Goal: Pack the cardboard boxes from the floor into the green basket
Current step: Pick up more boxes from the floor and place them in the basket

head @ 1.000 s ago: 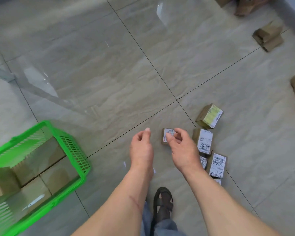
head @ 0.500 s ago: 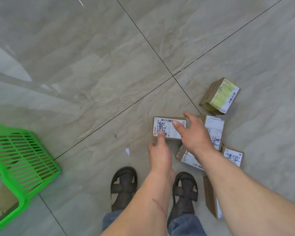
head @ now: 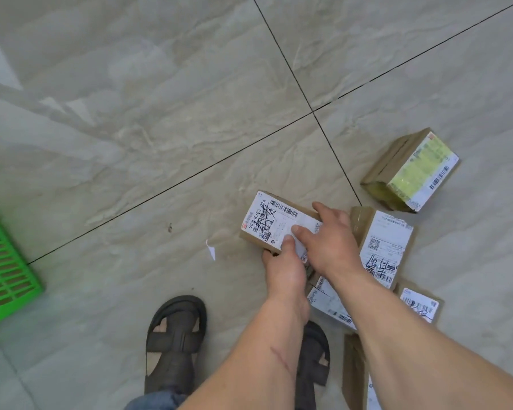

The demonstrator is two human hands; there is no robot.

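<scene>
Both hands on labelled cardboard box, on floor by feet. Left hand fingers curl round near edge; right hand fingers clamp far side. Green basket well left (only a corner visible). Risk: glossy label lets box slip during carry.

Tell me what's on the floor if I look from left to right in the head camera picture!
green basket → scrap of white paper → box held in both hands → box with a QR label → box with a yellow-green label
</scene>
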